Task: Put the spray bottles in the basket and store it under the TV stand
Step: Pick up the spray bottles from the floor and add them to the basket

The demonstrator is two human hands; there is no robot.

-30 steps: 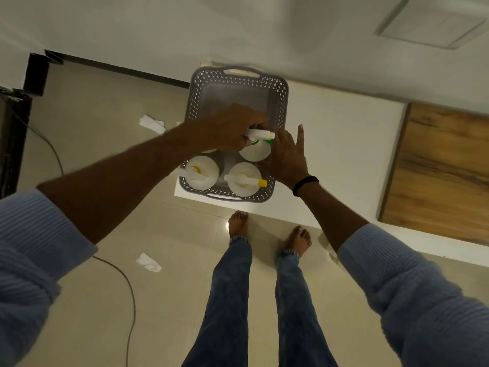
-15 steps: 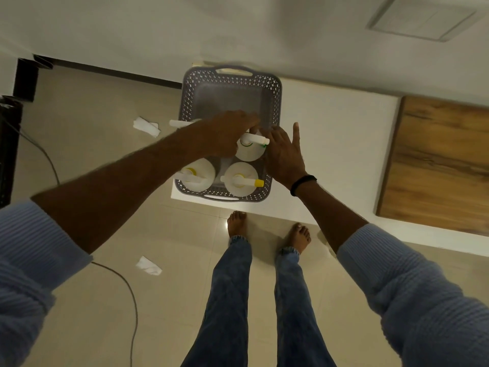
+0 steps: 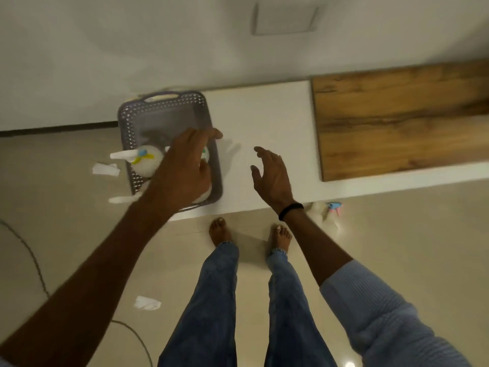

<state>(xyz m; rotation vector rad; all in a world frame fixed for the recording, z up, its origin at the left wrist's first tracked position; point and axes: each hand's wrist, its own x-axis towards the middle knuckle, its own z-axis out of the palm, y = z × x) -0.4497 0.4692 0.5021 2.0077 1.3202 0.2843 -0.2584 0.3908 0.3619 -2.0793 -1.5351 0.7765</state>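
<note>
A grey perforated basket (image 3: 126, 115) stands on the left end of the white TV stand top (image 3: 267, 115). Several white spray bottles stand in its near half. One with a blue and yellow trigger (image 3: 146, 158) shows clearly, and another's nozzle (image 3: 122, 200) sticks out over the near left rim. My left hand (image 3: 185, 165) is spread palm down over the other bottles and hides them, its fingertips reaching the basket's right rim. To the right of the basket, my right hand (image 3: 272, 176) hovers open above the bare white top, holding nothing. The image is blurred.
A wooden panel (image 3: 397, 117) covers the stand's right part. Another white spray bottle with a blue trigger (image 3: 325, 211) lies on the floor by the stand's front edge. Paper scraps (image 3: 105, 169) (image 3: 146, 303) and a cable (image 3: 29, 255) lie on the floor to the left. My bare feet (image 3: 221, 231) stand close to the stand.
The view has swung to the right. My left hand has let go of the bottle nozzle and now lies flat. My right hand has left the basket's side and moved right, open.
</note>
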